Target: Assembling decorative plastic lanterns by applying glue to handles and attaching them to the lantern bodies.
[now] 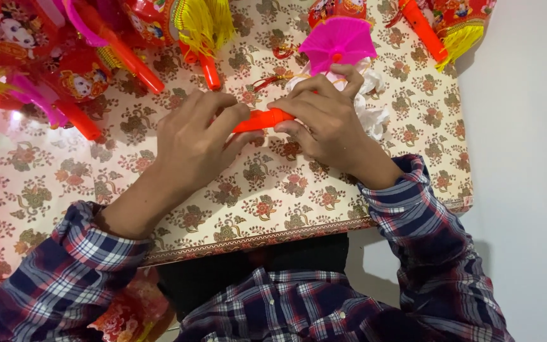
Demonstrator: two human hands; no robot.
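Both of my hands grip one orange-red plastic stick (262, 120) held level above a table with a floral cloth (267, 190). My left hand (194, 142) closes around its left end. My right hand (324, 117) pinches its right end. Just beyond my right hand stands a pink pleated fan-shaped piece (338, 39) over a crumpled white plastic wrapper (371, 114). Whether the fan piece joins the stick is hidden by my fingers.
Several red lanterns with yellow tassels (207, 22) and orange-red handles (135, 63) lie piled at the table's far left. More lanterns (457, 22) lie at the far right corner. A white wall (527, 158) runs along the table's right edge.
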